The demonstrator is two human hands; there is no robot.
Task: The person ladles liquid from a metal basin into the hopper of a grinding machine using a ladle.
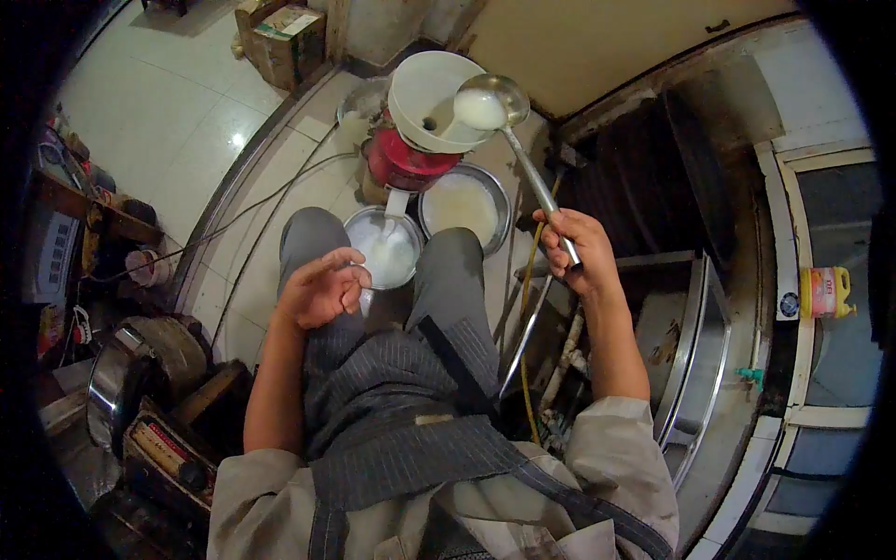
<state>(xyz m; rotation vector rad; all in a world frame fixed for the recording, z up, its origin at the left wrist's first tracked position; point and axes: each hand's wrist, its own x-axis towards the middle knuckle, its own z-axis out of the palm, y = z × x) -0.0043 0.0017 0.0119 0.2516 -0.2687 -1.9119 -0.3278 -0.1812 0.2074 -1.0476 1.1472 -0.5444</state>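
My right hand (577,245) is wrapped round the handle of a long metal ladle (534,177). The ladle's bowl, holding whitish liquid, is tilted over the rim of a wide white hopper (420,84). A dark hole shows in the hopper's bottom. Below it sits a red machine body (406,163) with a pale spout (397,201). Under the spout, between my knees, a metal bowl (411,271) contains white, foamy stuff. To its right stands a metal basin (504,205) with cream-coloured liquid. My left hand (322,285) hovers above my left knee, empty, its fingers loosely bent and apart.
Dark cables (245,219) run across the tiled floor on the left. A cardboard box (287,47) stands at the upper left. Metal pots (140,369) crowd the lower left. At right are a metal-framed stand (698,327) and a yellow jug (828,292).
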